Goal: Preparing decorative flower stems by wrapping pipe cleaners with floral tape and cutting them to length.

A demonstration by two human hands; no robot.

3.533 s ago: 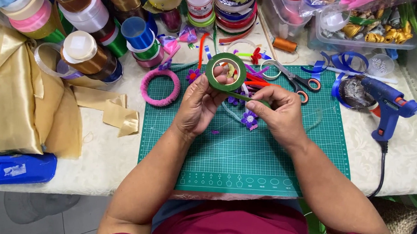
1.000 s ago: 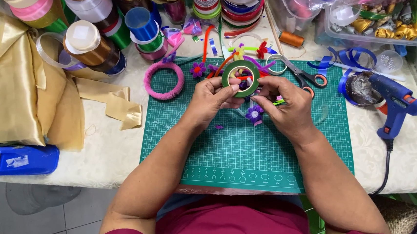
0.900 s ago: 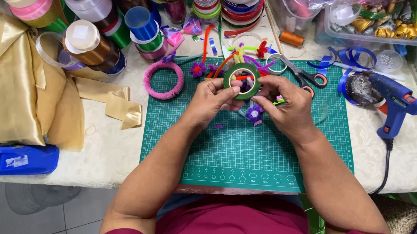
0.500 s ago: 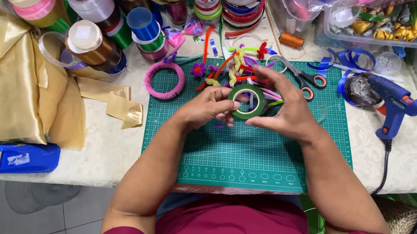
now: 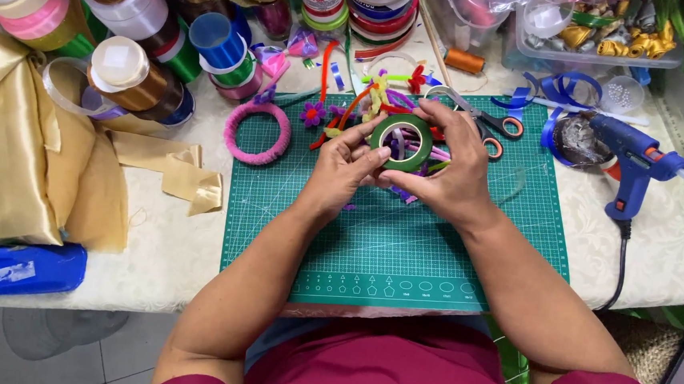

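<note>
Above the green cutting mat, seen from the head camera, both hands meet around a roll of green tape. The left hand comes in from the lower left with its fingers closed on the near-left edge of the roll, thumb toward the top. The right hand curls over from the right, fingers arched across the roll's far rim and thumb pressed under its lower side, so the roll is pinched between the two hands with its open centre facing the camera. Under and behind the roll lies a heap of coloured pipe cleaners, red, green, yellow and purple, partly hidden by the hands. A pink wrapped ring lies on the mat's upper left corner, well apart from the left hand, with a small purple flower near it. Scissors with orange handles lie just beyond the right hand's knuckles. A blue glue gun rests on the white tablecloth to the right of the mat, its cord trailing toward the table edge. Spools of ribbon crowd the far left, and gold satin fabric is piled at the left edge of the table.
</note>
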